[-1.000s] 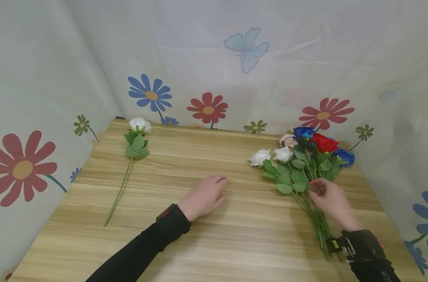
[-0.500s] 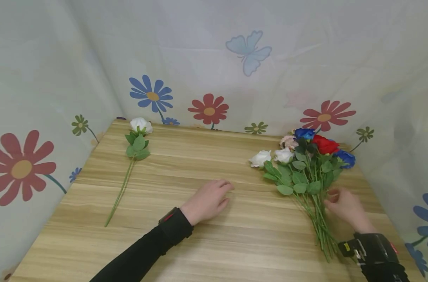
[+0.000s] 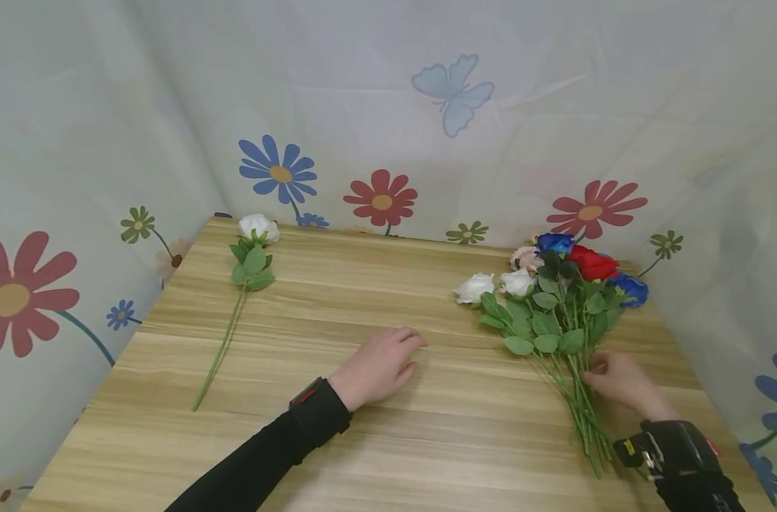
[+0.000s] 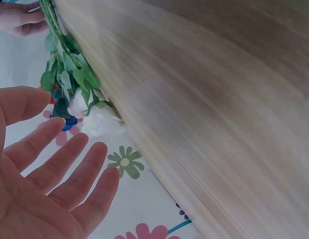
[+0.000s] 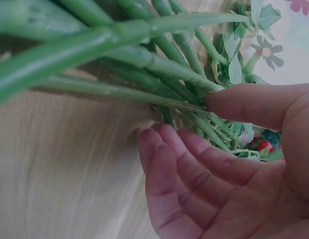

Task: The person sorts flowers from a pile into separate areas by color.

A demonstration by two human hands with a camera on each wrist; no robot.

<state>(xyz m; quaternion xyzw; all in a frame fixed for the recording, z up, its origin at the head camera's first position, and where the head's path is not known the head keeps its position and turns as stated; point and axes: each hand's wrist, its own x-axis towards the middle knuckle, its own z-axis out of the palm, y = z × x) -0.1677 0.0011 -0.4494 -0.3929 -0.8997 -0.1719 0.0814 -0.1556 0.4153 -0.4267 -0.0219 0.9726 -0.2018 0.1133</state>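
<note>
A bunch of roses, with green stems (image 3: 583, 427) and leaves, lies on the right of the wooden table (image 3: 337, 291). Its heads include a red rose (image 3: 593, 263), blue roses (image 3: 630, 290), white roses (image 3: 474, 288) and a pale pink one (image 3: 526, 258). My right hand (image 3: 625, 380) comes from the right and holds the stems between thumb (image 5: 244, 103) and curled fingers, just below the leaves. Over the middle of the table, my left hand (image 3: 378, 363) rests with loose, spread fingers and holds nothing; in the left wrist view its palm (image 4: 35, 204) shows bare.
A single white rose (image 3: 258, 228) lies apart at the far left, its stem (image 3: 222, 341) slanting toward the front. Behind and beside the table hangs a pale cloth (image 3: 356, 92) printed with flowers and a butterfly (image 3: 454, 92).
My right hand has let go of the leaves, drawn back to the right and downward, then come in against the stems. The left hand has shifted slightly right and has stayed nearly still since.
</note>
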